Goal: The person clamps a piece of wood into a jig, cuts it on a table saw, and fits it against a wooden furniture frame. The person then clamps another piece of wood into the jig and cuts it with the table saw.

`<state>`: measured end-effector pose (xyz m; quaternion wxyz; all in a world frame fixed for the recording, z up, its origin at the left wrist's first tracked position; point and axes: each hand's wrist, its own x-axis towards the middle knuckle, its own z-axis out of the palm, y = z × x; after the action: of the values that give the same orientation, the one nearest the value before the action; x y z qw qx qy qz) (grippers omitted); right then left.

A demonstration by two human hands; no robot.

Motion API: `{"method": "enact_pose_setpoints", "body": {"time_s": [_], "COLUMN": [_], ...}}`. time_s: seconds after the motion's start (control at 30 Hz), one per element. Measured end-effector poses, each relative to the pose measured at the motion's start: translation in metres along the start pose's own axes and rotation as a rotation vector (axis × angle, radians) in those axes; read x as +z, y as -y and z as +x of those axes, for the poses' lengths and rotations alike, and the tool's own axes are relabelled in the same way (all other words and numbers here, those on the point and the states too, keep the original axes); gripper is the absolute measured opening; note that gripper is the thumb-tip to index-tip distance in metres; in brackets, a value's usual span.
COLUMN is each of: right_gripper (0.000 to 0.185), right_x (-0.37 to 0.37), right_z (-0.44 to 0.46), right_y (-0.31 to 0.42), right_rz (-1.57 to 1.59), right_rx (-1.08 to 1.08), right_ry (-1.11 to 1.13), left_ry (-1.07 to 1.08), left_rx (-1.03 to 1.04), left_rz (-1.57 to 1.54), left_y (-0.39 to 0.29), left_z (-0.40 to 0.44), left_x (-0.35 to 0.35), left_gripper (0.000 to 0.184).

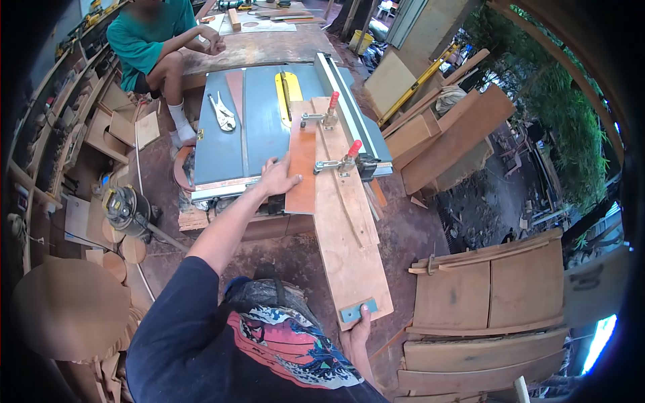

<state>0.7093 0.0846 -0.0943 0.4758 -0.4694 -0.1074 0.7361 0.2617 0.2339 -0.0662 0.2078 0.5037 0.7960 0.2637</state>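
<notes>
A long plywood jig [349, 262] lies partly on the grey table saw [261, 148], its near end sticking out past the edge. Two red-handled toggle clamps [353, 149] are mounted on it, beside a reddish-brown board [302, 168]. My left hand [277, 177] rests on that board's left edge, fingers apart. My right hand [361, 332] grips the jig's near end, thumb on top by a blue-grey plate [357, 310] and the other fingers underneath. A yellow blade insert [285, 94] and locking pliers [222, 113] are on the saw top.
A person in a green shirt [144, 40] sits at the far left beside a workbench [269, 48]. The saw's rail fence [349, 101] runs along the right. Wooden panels [457, 295] stand at the lower right, a shop vacuum [124, 211] at left.
</notes>
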Motion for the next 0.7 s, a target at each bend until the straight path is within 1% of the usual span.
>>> {"method": "enact_pose_setpoints", "body": {"time_s": [0.03,0.13,0.23,0.37,0.47,0.53,0.63,0.7], "right_gripper": [0.057,0.047,0.047,0.047,0.049,0.050,0.054,0.060], "right_x": [0.004,0.019,0.027,0.030,0.032,0.032,0.031,0.032], "right_z": [0.002,0.005,0.019,0.021,0.017,0.019,0.017,0.016], "right_y": [0.000,0.001,-0.002,-0.003,-0.003,-0.002,0.002,0.002], "right_rz": [-0.001,0.038,0.025,-0.001,-0.035,-0.043,-0.037,-0.043], "right_rx": [0.008,0.012,0.034,0.037,0.034,0.056,0.085,0.093], "right_ry": [0.001,0.028,-0.003,-0.013,-0.018,-0.006,-0.001,0.051], "left_ry": [0.000,0.002,0.008,-0.010,-0.018,-0.010,-0.014,-0.018], "left_rx": [-0.002,-0.003,-0.029,-0.036,-0.011,-0.035,-0.049,-0.040], "left_rz": [0.005,0.013,0.013,-0.028,-0.060,-0.040,-0.044,-0.051], "left_y": [0.001,0.003,0.005,0.003,0.006,0.000,0.000,0.003], "left_z": [0.003,0.016,0.028,0.025,0.025,0.021,0.020,0.019], "left_x": [-0.001,-0.006,-0.014,-0.018,-0.015,-0.017,-0.020,-0.020], "left_gripper": [0.092,0.090,0.088,0.088,0.090,0.091,0.093,0.094]}}
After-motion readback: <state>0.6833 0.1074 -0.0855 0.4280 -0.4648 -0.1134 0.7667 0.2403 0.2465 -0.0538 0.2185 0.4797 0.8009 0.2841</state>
